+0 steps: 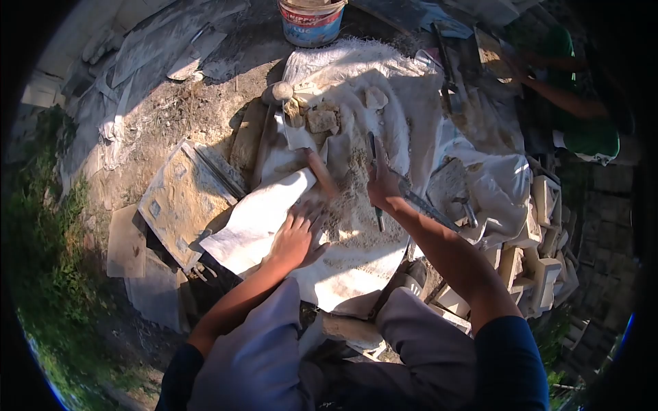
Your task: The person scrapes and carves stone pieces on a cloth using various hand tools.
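Observation:
My left hand [296,236] lies flat with fingers spread on the dusty white sack cloth [329,277], beside a folded white flap [264,209]. My right hand [385,185] is closed round a slim dark rod-like tool [372,142], whose other end shows below the fist; its exact kind is unclear. Sandy crumbs [353,216] cover the cloth between my hands. Just beyond my left hand is a wooden handle [321,172], with a pale flat blade [296,135] near its far end. Several rough stone lumps [322,120] sit farther out on the cloth.
A blue and red bucket [312,24] stands at the far side. Left is a sand-coated slab [181,202]. Pale cast blocks [541,274] are stacked at right, near a metal tool [468,214]. At upper right, a person in green [586,137] holds a framed panel [492,58].

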### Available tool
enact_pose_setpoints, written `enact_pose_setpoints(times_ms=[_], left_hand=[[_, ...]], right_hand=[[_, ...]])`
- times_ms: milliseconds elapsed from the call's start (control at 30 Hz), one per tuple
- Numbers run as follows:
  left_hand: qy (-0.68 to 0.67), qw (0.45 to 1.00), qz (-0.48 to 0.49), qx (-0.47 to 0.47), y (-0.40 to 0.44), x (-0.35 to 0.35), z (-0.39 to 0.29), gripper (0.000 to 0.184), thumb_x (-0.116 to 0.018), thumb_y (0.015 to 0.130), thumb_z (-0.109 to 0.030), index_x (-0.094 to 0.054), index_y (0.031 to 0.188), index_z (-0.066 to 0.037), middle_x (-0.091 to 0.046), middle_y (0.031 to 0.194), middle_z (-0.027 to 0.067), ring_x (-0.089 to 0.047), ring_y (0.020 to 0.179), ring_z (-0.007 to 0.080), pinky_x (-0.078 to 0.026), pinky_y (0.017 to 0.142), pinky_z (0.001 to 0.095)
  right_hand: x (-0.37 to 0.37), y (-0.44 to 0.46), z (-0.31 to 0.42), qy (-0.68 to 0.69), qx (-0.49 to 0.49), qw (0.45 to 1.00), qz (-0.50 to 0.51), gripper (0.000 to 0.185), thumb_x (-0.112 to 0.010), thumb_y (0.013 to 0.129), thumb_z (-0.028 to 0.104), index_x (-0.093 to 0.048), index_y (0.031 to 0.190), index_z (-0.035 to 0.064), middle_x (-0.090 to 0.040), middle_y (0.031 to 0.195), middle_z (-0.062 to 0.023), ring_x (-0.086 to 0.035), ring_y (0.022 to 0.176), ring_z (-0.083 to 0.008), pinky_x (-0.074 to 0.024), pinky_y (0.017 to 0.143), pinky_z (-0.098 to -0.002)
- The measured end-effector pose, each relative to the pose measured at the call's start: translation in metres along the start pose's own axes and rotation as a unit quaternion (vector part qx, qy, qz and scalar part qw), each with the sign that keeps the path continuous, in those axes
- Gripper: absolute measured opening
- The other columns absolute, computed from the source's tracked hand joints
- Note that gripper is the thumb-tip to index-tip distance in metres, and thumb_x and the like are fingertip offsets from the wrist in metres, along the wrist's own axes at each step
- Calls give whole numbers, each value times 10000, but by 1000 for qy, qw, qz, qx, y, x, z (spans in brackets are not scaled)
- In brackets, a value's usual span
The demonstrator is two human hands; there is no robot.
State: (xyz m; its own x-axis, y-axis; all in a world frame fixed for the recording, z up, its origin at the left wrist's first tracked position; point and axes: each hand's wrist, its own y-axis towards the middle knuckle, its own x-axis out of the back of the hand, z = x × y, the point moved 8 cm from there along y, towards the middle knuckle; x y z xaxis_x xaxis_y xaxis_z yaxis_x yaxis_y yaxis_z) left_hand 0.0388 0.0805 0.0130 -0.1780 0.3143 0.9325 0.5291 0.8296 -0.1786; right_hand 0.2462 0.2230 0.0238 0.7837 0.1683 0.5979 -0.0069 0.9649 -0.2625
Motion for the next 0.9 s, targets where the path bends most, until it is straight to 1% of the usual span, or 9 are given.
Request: enact_pose_setpoints(times_ms=[100,300,367,400,567,633,767,833,900], left_hand=[[15,999,41,4,2,-2,2,736,-635,881,-522,-482,1426,-52,-460,1498,168,-281,1483,349,-175,1223,544],[0,1000,23,0,-1,5,0,694,-629,888,-524,-510,1386,-56,-428,1530,155,-262,1493,353,-131,1238,535],[10,999,37,-1,1,2,-1,706,-624,892,-524,-500,1405,-56,-411,1547,149,-256,1496,355,-134,1238,535],[12,1000,3,-6,2,6,-2,722,-621,894,-524,-483,1427,-57,-393,1560,145,-252,1498,353,-138,1237,537],[29,999,-16,-10,0,6,-1,767,-612,902,-515,-425,1488,-57,-366,1581,139,-250,1501,348,-152,1233,542],[14,999,-42,-16,0,14,-5,760,-585,917,-519,-414,1494,-55,-359,1586,139,-254,1500,344,-150,1234,544],[-24,999,-30,-5,2,21,-7,782,-605,909,-493,-382,1521,-60,-349,1590,134,-263,1492,356,-157,1230,549],[-44,998,-44,1,2,22,-7,766,-641,890,-481,-424,1488,-53,-373,1575,140,-265,1490,370,-150,1235,548],[-18,999,-49,-6,3,17,-6,770,-677,862,-456,-437,1475,-55,-407,1545,145,-298,1470,373,-151,1236,545]], right_hand=[[-33,-28,-51,6,-1,997,79,760,-514,999,196,-47,1583,56,-613,1126,-405,-616,999,-564,-472,839,-560],[-1,-84,-60,-27,-172,978,114,474,-605,982,304,-502,1233,-85,-664,909,-291,-668,825,-444,-519,750,-491],[-20,-106,-73,157,-323,891,278,412,-625,990,384,-530,900,-7,-535,617,-55,-559,505,-165,-454,475,-334],[-17,-108,-64,116,-294,903,290,488,-620,987,428,-525,749,12,-532,612,-42,-540,492,-157,-433,461,-327],[12,-84,-56,-39,-230,952,199,620,-521,988,574,-533,722,14,-511,604,-53,-541,569,-185,-427,551,-363],[36,-67,-30,-32,-114,988,102,590,-464,1032,487,-566,796,-44,-598,713,-201,-606,670,-316,-459,664,-438],[46,-56,-3,14,-92,995,35,594,-407,1060,472,-548,771,-28,-566,679,-196,-557,629,-322,-429,641,-444],[42,-57,9,86,-29,996,-26,618,-351,1080,480,-501,714,5,-472,583,-84,-450,542,-218,-384,554,-381],[14,-57,-17,2,-13,1000,-23,575,-356,1081,420,-551,768,-22,-549,595,-200,-511,551,-374,-422,586,-438]])
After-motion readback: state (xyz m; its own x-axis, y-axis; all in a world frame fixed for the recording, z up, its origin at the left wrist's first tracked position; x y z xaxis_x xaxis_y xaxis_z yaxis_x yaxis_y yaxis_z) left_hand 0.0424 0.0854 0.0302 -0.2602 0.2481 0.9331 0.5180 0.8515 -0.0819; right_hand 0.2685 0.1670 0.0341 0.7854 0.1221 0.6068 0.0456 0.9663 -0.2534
